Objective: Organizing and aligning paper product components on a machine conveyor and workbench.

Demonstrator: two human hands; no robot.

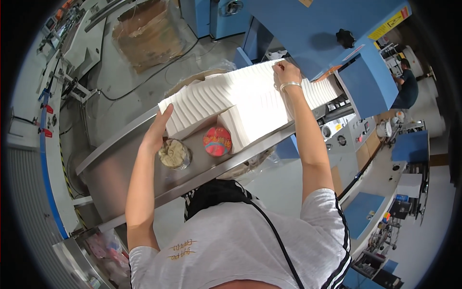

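Both our arms are stretched out over the metal tray (120, 164) — left hand (156, 132) flat against the near end of the one long paper stack (240, 96), right hand (285, 73) pressing its far end. Two jars (174, 154) sit beside it.

Two round containers on steel bench (120, 168): clear jar (174, 154) with beige contents near middle, red-lidded tub (217, 141) just beside it toward front edge. Blue machine (327, 33) at bench's far right end. Brown cardboard box (147, 33) on floor beyond. Second person (408, 84) seated well apart, right.
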